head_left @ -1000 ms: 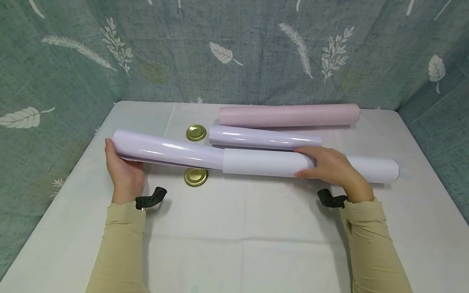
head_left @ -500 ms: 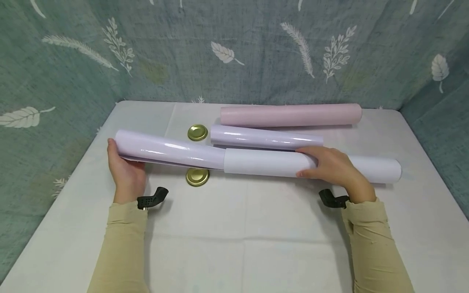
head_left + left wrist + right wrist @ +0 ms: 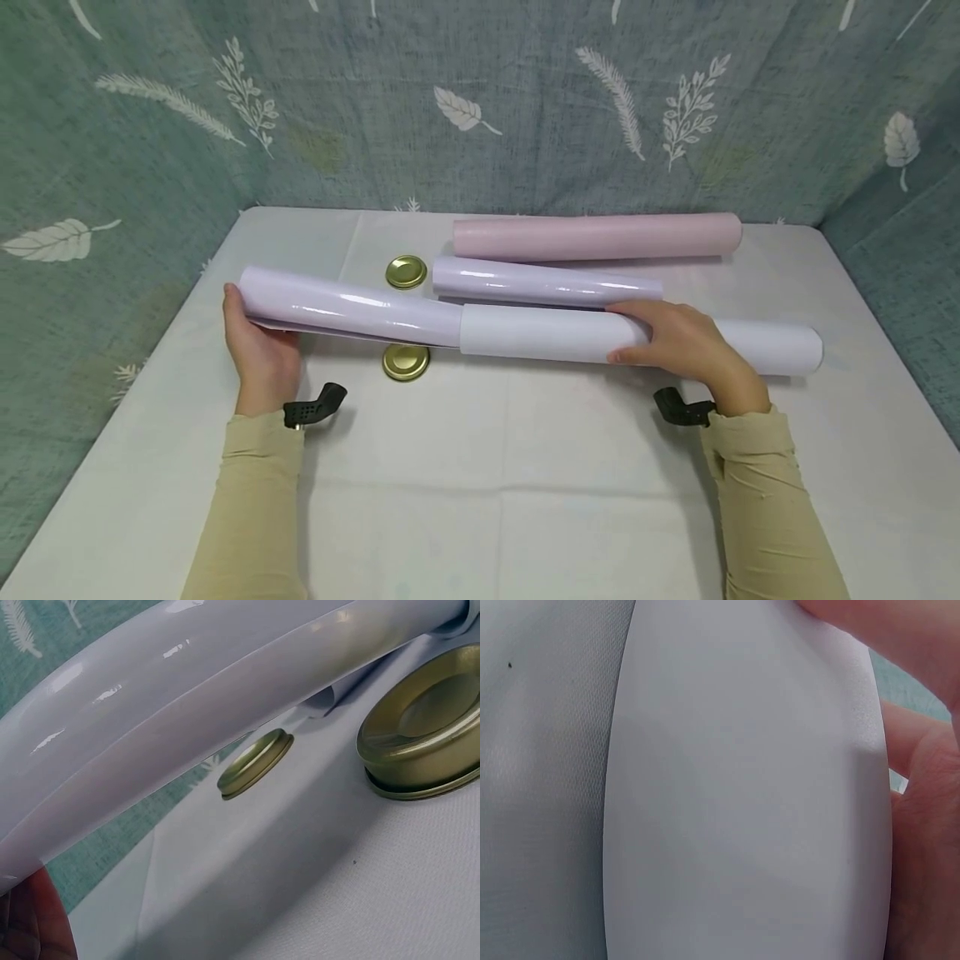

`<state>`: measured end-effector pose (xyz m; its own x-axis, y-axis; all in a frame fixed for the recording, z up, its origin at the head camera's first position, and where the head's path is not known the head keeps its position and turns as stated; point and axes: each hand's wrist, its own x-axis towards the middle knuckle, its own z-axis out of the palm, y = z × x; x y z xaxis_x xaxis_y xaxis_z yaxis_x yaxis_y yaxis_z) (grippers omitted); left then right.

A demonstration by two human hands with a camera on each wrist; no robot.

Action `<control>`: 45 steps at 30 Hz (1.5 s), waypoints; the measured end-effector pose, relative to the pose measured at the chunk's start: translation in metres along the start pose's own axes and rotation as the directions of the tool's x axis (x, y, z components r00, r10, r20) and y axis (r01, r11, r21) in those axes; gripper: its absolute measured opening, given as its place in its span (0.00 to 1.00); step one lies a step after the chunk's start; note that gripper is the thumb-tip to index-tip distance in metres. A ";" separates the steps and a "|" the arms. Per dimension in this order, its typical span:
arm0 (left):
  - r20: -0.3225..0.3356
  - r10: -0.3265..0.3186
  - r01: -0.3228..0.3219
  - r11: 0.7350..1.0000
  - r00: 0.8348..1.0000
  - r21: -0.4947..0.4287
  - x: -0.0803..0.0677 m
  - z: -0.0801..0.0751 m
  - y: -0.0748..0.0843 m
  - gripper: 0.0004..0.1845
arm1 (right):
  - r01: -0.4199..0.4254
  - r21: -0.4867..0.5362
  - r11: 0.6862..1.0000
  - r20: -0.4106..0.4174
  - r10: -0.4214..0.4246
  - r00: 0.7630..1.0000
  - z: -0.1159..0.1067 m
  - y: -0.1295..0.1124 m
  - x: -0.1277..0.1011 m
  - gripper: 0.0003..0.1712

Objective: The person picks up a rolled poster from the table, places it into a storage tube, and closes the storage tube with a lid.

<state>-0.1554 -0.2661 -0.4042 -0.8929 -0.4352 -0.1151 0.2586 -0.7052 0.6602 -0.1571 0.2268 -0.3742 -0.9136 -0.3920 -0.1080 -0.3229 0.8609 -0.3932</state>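
Note:
A glossy pale-lavender paper roll (image 3: 345, 310) slants above the table, its right end inside a matte white paper roll (image 3: 551, 332). My left hand (image 3: 264, 362) holds the glossy roll's left end, thumb at the end and fingers underneath, mostly hidden. In the left wrist view, the glossy sheet (image 3: 180, 697) shows a loose lengthwise edge above my fingers (image 3: 37, 919). Around the middle of the white roll, my right hand (image 3: 686, 346) grips from above, thumb on the near side and fingers on the far side. The right wrist view is filled by the white roll (image 3: 742, 795).
Behind lie a shorter glossy lavender roll (image 3: 547, 281) and a pink roll (image 3: 596, 237). One gold jar lid (image 3: 406, 272) rests beyond the held roll; another gold lid (image 3: 406, 362) lies partly under it. A leaf-patterned curtain (image 3: 525, 108) surrounds the white-covered table (image 3: 487, 500).

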 end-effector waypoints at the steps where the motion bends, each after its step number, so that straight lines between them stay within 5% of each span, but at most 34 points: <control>1: 0.000 0.000 0.000 1.000 1.000 0.001 0.000 0.000 0.000 0.23 | -0.003 0.002 1.000 -0.003 0.003 1.000 0.000 0.000 0.000 0.44; 45: -0.027 0.044 -0.038 0.979 0.999 0.199 -0.005 0.003 -0.004 0.23 | -0.007 -0.002 1.000 -0.015 0.007 1.000 0.002 0.001 0.001 0.44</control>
<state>-0.1527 -0.2594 -0.4040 -0.8704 -0.4809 -0.1058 0.2137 -0.5625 0.7987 -0.1580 0.2269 -0.3765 -0.9194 -0.3813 -0.0966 -0.3175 0.8642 -0.3903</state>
